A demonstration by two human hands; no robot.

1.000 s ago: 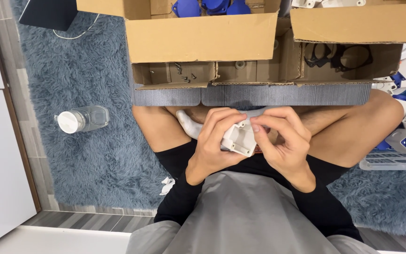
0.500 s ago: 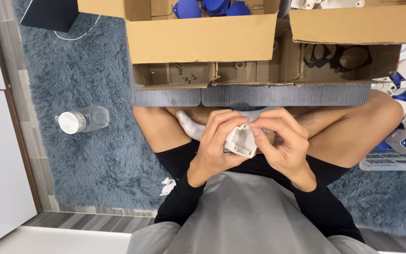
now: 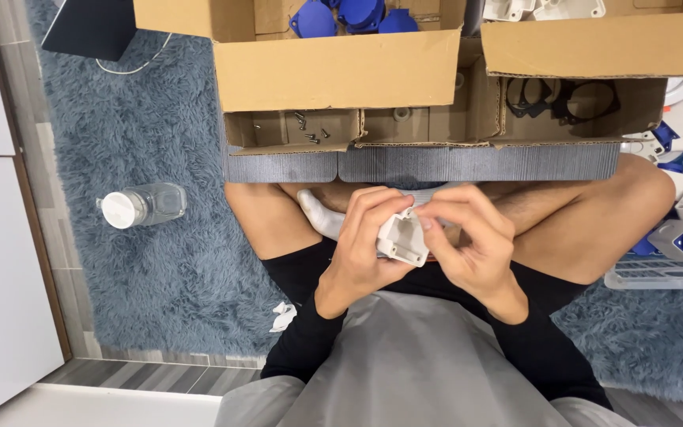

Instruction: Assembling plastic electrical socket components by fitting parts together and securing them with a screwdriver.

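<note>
White plastic housing (image 3: 403, 237) tilted further, both hands (image 3: 369, 237) unmoved

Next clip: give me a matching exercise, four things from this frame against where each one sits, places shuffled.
Things:
1. white plastic housing
2. clear bottle
3. loose screws
4. blue round caps

Places:
A. lying on the shaggy blue rug, off to one side of the legs
B. in a low tray compartment of the cardboard box
C. held between the left hand and right hand over the lap
D. in the open top of the cardboard box

Pairs: 1-C, 2-A, 3-B, 4-D
</note>
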